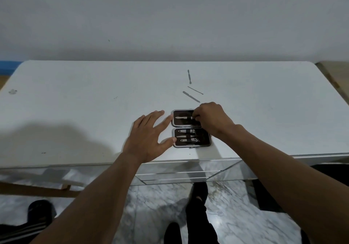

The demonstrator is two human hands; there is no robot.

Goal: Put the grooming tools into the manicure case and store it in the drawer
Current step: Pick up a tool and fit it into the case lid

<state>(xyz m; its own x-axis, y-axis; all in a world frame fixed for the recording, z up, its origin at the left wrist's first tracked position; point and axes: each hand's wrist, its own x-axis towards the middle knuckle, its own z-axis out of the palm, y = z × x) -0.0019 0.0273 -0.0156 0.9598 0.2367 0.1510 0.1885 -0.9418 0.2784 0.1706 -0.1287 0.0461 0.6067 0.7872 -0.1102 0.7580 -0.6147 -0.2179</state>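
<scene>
manicure case (205, 139): clippers (188, 140), tool (181, 118)

Your left hand (149, 136) open, palm down, fingers spread; forefinger and thumb tips against case (204, 139). Your right hand (211, 119) curled, knuckles up, fingertips pinching tool (184, 118). Both forearms reach over table's (75, 111) front edge.
</scene>
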